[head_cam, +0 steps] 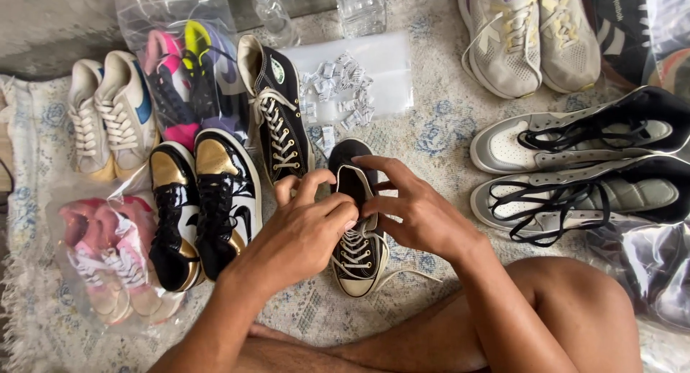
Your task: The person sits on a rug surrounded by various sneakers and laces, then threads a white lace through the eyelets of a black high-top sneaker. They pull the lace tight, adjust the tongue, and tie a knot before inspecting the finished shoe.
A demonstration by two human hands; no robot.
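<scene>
Sneaker (357, 229), black high-top with white laces, lies at centre frame on the rug (445, 114), toe toward the viewer, its twin (279, 118) just upper left. Left hand (305, 226) pinches the laces at the tongue; right hand (410, 208) grips the collar. Best pull each crossing evenly, I'd say, keeping the shoe braced.
</scene>
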